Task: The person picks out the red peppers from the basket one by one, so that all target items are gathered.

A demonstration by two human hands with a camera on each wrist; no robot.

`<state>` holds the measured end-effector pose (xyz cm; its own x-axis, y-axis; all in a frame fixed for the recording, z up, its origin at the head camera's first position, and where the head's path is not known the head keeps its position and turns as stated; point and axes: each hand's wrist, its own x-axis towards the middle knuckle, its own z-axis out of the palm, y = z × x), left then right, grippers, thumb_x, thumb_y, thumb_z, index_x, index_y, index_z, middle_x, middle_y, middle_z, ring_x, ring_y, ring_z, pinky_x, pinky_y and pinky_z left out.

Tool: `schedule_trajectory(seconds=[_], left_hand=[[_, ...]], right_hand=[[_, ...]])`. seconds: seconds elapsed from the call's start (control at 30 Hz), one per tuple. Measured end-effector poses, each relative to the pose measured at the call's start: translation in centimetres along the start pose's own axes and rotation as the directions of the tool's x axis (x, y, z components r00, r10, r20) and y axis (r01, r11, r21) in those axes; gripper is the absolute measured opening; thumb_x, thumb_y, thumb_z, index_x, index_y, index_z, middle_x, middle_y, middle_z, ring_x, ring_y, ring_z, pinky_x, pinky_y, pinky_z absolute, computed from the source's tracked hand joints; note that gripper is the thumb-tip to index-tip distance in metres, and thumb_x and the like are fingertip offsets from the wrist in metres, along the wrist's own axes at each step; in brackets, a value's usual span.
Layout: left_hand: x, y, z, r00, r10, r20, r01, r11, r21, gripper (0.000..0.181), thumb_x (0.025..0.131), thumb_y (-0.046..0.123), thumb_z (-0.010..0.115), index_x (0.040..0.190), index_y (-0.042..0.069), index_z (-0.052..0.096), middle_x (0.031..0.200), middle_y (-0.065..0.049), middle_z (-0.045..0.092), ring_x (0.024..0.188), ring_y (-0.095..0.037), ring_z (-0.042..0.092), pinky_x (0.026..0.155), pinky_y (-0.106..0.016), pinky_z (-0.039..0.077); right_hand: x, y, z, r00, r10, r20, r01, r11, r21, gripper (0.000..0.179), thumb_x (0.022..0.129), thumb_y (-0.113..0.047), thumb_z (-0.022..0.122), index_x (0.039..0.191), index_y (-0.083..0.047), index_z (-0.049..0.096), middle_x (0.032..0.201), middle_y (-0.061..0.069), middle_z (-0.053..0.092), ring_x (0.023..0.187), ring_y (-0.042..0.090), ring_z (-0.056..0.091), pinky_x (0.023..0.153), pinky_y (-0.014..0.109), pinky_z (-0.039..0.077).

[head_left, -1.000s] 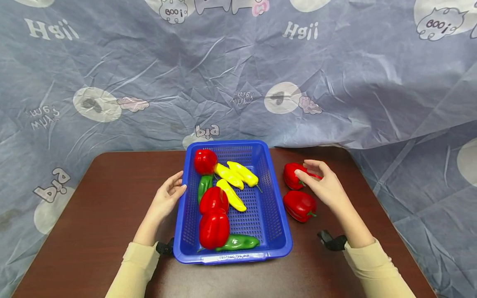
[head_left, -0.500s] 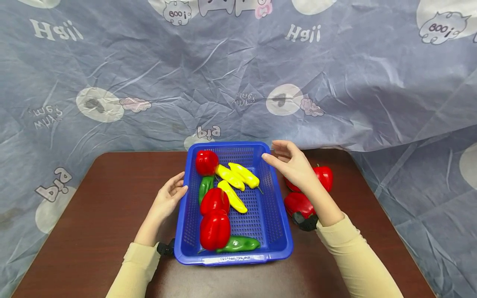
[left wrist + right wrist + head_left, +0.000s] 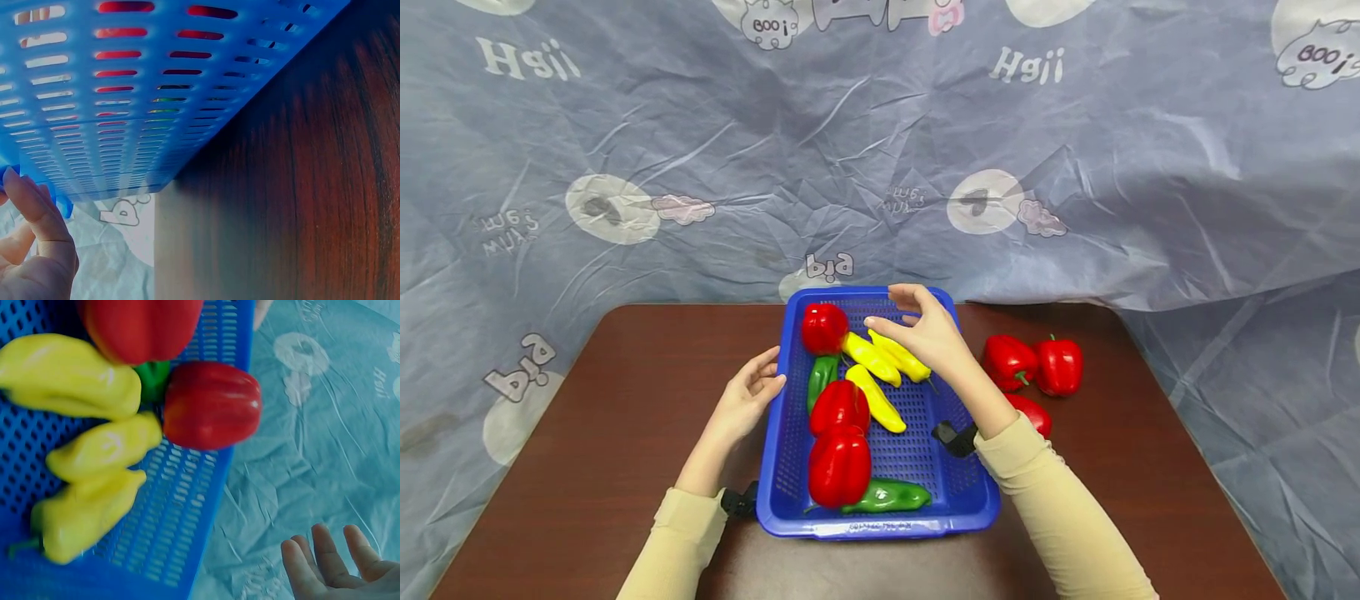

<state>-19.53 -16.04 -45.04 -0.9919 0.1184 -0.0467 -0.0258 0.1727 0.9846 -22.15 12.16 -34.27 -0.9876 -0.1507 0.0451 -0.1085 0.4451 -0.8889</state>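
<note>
A blue perforated plastic basket (image 3: 771,492) stands on the table. In the head view my left hand (image 3: 745,402) holds its left rim, thumb and fingers curled at the edge. The left wrist view shows fingertips (image 3: 14,182) right at the blue rim. My right hand (image 3: 931,335) hovers over the far part of the basket, fingers spread and holding nothing. Below it lie yellow peppers (image 3: 871,360). Red bell peppers (image 3: 839,468) line the basket's left side, with a green pepper (image 3: 891,497) near the front and another green pepper (image 3: 822,383) partly covered.
Right of the basket, red bell peppers (image 3: 1060,367) sit on the dark brown table (image 3: 647,400); one red bell pepper (image 3: 1033,414) is partly hidden by my right forearm. A grey-blue printed cloth (image 3: 850,150) hangs behind the table.
My right hand has moved left, from beside the red bell peppers on the table to above the basket. My left hand stays at the rim. The head view has shifted slightly.
</note>
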Motion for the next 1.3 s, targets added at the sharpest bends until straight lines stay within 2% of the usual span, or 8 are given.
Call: schedule_trajectory(seconds=[0.2,0.43,0.77,1.03,1.3], left_hand=[[0.2,0.0,-0.2,1.000,0.004,0.008,-0.004,1.000,0.005,0.055,0.098,0.006,0.058,0.150,0.004,0.038,0.126,-0.025,0.053,0.094,0.002,0.059,0.082,-0.014,0.049],[0.5,0.0,-0.2,1.000,0.019,0.012,-0.019,1.000,0.013,0.056,0.097,0.003,0.059,0.148,0.001,0.038,0.122,-0.026,0.055,0.092,0.001,0.060,0.081,-0.014,0.049],[0.5,-0.1,-0.3,1.000,0.009,0.015,-0.009,1.000,0.018,0.055,0.096,0.003,0.059,0.147,0.001,0.038,0.122,-0.027,0.055,0.094,-0.002,0.060,0.083,-0.013,0.049],[0.4,-0.2,-0.3,1.000,-0.006,0.030,0.006,1.000,-0.001,0.056,0.097,0.004,0.059,0.148,0.002,0.037,0.125,-0.026,0.054,0.098,-0.007,0.059,0.085,-0.014,0.049],[0.4,-0.2,-0.4,0.999,-0.019,0.025,0.019,1.000,-0.001,0.056,0.097,0.006,0.059,0.149,0.005,0.037,0.124,-0.023,0.056,0.098,-0.006,0.060,0.085,-0.015,0.049]], right_hand=[[1.6,0.1,2.6,1.000,-0.022,0.019,0.022,1.000,-0.002,0.069,0.084,-0.038,0.077,0.139,-0.009,0.047,0.142,0.011,0.051,0.132,0.027,0.047,0.112,0.043,0.039],[3.3,0.6,4.9,0.999,0.012,0.031,-0.011,0.998,-0.056,0.074,0.082,-0.042,0.078,0.141,-0.012,0.047,0.146,0.010,0.046,0.135,0.032,0.045,0.108,0.048,0.042],[5.1,1.5,7.5,0.998,0.050,0.046,-0.045,0.993,-0.111,0.077,0.081,-0.034,0.080,0.144,-0.009,0.044,0.147,0.014,0.044,0.135,0.035,0.044,0.110,0.050,0.040],[5.7,2.6,8.8,0.995,0.084,0.062,-0.074,0.986,-0.152,0.079,0.081,-0.031,0.080,0.145,-0.007,0.042,0.148,0.017,0.043,0.132,0.035,0.047,0.110,0.050,0.041],[6.3,3.5,9.8,0.996,0.066,0.061,-0.052,0.977,-0.207,0.078,0.082,-0.025,0.080,0.146,-0.007,0.041,0.146,0.017,0.044,0.132,0.034,0.048,0.110,0.048,0.041]])
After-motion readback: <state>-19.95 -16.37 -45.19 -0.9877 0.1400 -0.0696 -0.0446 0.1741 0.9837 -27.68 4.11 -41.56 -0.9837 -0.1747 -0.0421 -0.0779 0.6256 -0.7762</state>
